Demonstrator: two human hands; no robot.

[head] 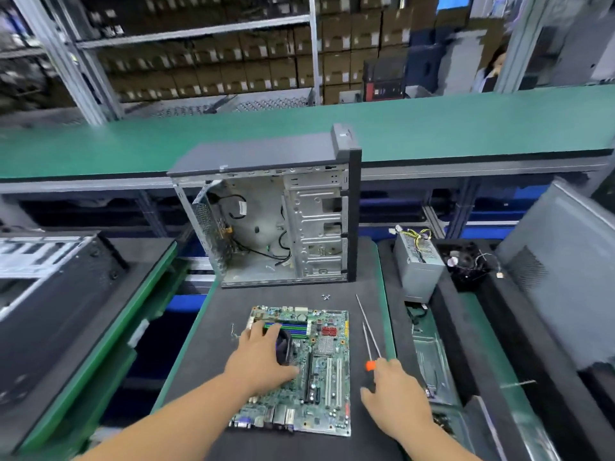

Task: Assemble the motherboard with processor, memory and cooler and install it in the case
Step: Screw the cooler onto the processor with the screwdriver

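Motherboard point(319, 371) lies flat on the dark mat point(206, 361), centre-bottom of view, port side toward the person. RAM sticks point(289, 327) sit in slots along its far edge; red heatsinks point(328, 331) at 1 o'clock on the board. Left hand point(263, 359) rests on the board's left half, fingers spread loosely over a dark round cooler point(285, 349), mostly hidden under the palm; can't tell if it actually grips it. Right hand point(397, 390) is at 3 o'clock of the board, on the mat, fingers relaxed and lying on a screwdriver point(371, 347) w/ orange collar, thumb apart; a 2nd thin shaft lies just beside it, pointing to 11 o'clock. Small screws point(325, 297) at 12 o'clock, between board and case. Case point(276, 224) stands upright beyond them, side open toward the person, loose black cables inside, drive cage on its right. PSU point(417, 264) w/ yellow wires at 2 o'clock, on the next tray. Green bench point(466, 128) runs across behind; shelves of boxes farther back, blurred.
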